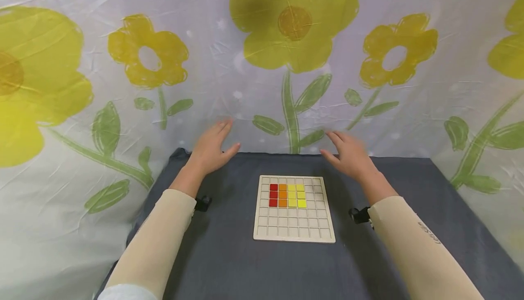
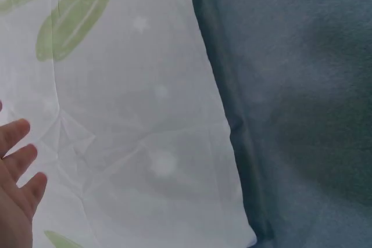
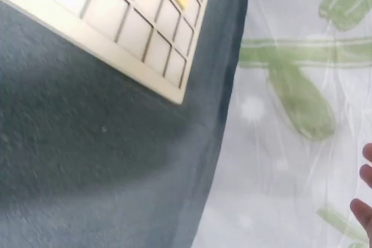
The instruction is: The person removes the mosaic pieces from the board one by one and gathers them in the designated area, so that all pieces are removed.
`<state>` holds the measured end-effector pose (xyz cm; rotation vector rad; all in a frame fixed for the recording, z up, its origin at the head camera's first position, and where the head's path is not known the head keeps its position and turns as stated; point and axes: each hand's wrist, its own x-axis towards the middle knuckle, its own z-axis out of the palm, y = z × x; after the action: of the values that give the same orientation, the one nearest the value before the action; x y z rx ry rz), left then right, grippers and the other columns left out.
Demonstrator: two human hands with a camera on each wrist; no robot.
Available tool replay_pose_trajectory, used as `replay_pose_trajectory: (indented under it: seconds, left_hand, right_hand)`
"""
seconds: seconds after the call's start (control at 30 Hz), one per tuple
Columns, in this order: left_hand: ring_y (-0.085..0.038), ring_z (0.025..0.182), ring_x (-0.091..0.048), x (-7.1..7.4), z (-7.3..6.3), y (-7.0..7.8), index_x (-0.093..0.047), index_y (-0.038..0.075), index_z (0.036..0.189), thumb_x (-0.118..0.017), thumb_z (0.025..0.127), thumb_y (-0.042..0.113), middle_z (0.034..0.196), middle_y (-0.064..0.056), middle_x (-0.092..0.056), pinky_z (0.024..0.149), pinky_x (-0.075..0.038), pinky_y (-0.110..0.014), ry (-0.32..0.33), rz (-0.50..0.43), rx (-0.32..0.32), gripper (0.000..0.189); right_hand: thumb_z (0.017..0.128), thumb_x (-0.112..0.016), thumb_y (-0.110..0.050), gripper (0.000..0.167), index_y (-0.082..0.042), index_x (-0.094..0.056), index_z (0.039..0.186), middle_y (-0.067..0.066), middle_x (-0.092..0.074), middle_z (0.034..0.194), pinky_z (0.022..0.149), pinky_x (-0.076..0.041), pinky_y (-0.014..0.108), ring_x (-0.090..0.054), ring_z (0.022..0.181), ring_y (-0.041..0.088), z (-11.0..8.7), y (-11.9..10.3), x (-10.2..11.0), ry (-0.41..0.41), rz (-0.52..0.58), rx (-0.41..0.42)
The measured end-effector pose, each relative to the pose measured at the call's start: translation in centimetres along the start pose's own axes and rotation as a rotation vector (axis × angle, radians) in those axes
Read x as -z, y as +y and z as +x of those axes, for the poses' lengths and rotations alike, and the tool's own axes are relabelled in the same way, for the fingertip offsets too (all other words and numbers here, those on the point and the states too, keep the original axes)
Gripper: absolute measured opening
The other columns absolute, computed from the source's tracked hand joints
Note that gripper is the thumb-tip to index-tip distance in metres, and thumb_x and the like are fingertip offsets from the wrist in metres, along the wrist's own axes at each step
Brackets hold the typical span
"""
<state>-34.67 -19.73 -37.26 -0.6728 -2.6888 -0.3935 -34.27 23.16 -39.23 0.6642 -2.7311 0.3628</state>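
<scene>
Tiles (image 1: 282,195) in red, orange and yellow sit side by side in the far part of a gridded board (image 1: 293,232), whose cells seem to keep their columns straight; the board lies flat on the dark worktop (image 1: 294,270), probably central so either side can reach it. The left hand (image 1: 212,149) and right hand (image 1: 350,155), fingers extended and gripping nothing, hang raised near the far edge, well apart, which leaves the board uncovered between and nearer than them.

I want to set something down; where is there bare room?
The dark cloth is bare on the near side of the board, and between it and the left sleeve or right sleeve. Crowded: the board's coloured tiles.
</scene>
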Motion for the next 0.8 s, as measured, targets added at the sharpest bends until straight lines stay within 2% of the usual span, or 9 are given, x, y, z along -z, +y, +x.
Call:
replay_pose_trajectory:
  seconds: [0.1, 0.3, 0.57, 0.8]
  left_hand:
    - [-0.035, 0.151, -0.027, -0.2, -0.9, 0.5, -0.027, 0.009, 0.164, -0.055, 0.104, 0.050, 0.165, -0.014, -0.031, 0.117, -0.025, -0.056, -0.020, -0.042, -0.028, 0.078]
    - [-0.035, 0.145, -0.037, -0.8, -2.5, 1.8, -0.029, 0.014, 0.164, -0.058, 0.102, 0.050, 0.160, -0.013, -0.039, 0.113, -0.032, -0.057, -0.030, -0.087, -0.032, 0.077]
    - [-0.035, 0.139, -0.045, -3.2, -4.8, 2.6, -0.038, 0.013, 0.161, -0.061, 0.101, 0.050, 0.154, -0.013, -0.048, 0.109, -0.037, -0.057, -0.055, -0.105, -0.070, 0.074]
    - [-0.034, 0.135, -0.050, -5.0, -6.6, 3.3, -0.039, 0.018, 0.161, -0.063, 0.099, 0.052, 0.150, -0.012, -0.051, 0.106, -0.041, -0.057, -0.101, -0.143, -0.049, 0.075]
  right_hand:
    - [0.103, -0.063, -0.041, 0.070, -0.001, -0.040, 0.156, 0.024, -0.045, 0.152, 0.110, -0.034, 0.061, -0.042, 0.138, 0.044, -0.4, -0.3, -0.6, 0.012, 0.035, 0.034]
    - [0.103, -0.063, -0.041, 0.069, -0.004, -0.040, 0.157, 0.022, -0.046, 0.151, 0.108, -0.035, 0.062, -0.045, 0.136, 0.043, -1.5, -1.1, -1.3, 0.016, 0.108, 0.062]
    - [0.101, -0.068, -0.037, 0.064, -0.008, -0.047, 0.154, 0.018, -0.053, 0.144, 0.103, -0.041, 0.059, -0.051, 0.130, 0.040, -2.3, -2.4, -2.0, 0.016, 0.152, 0.098]
    - [0.100, -0.068, -0.039, 0.061, -0.009, -0.052, 0.151, 0.016, -0.057, 0.139, 0.098, -0.046, 0.057, -0.057, 0.124, 0.037, -2.5, -3.6, -2.4, 0.035, 0.184, 0.158]
